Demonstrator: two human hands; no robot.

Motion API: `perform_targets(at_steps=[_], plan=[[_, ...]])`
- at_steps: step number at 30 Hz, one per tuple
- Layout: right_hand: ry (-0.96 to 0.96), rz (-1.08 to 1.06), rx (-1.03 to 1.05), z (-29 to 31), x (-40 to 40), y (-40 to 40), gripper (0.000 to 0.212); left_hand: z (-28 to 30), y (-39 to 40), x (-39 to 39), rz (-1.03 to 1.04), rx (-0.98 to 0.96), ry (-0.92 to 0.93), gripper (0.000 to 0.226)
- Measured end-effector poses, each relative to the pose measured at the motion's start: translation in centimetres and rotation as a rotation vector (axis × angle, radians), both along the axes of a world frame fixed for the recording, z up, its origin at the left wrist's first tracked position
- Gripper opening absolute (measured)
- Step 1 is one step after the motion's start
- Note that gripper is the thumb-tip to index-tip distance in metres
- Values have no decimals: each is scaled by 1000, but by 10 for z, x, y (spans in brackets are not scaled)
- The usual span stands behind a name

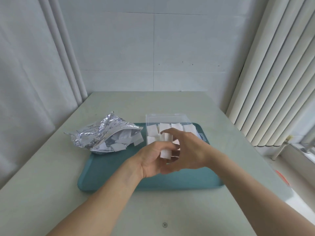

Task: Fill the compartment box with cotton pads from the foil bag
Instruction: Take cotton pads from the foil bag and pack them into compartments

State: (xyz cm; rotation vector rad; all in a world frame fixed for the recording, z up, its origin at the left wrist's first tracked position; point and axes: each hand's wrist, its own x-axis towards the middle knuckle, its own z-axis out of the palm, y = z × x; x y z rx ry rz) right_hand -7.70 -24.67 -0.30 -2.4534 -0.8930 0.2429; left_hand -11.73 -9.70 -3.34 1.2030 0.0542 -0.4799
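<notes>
A crumpled silver foil bag (100, 133) lies open on the left of a teal tray (119, 174), with white cotton pads (119, 143) spilling from its mouth. A clear compartment box (163, 119) stands on the tray's right side, and white pads (152, 130) fill its visible compartments. In front of the box, both hands hold a small stack of cotton pads (166, 147) upright between them. My left hand (153, 159) grips the stack from the left. My right hand (189, 150) curls over it from the right and hides the box's near part.
The tray sits on a pale table (51, 184) pushed against a white wall. Curtains hang at the left, vertical blinds (272, 82) at the right, with a window sill beyond the table's right edge.
</notes>
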Motion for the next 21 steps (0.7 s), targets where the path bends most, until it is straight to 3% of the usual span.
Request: perform_targets(at_steps=[1, 3, 6, 8, 14, 17, 21], plan=[[66, 2, 40, 3, 6, -10, 92, -1, -3, 4, -7, 26, -17, 7], [174, 51, 92, 10, 19, -31, 76, -4, -3, 8, -106, 97, -67, 16], [386, 173, 226, 14, 37, -50, 31, -4, -7, 14, -318, 165, -93, 27], [409, 185, 320, 10, 45, -54, 11, -3, -15, 19, -376, 180, -92, 29], [545, 198, 382, 10, 63, -63, 12, 7, -36, 31, -336, 129, -125, 26], [570, -29, 545, 20, 78, -77, 13, 20, -23, 33, -318, 483, -155, 26], [471, -343, 290, 12, 100, -86, 18, 36, 3, 54, 95, 1020, -441, 14]])
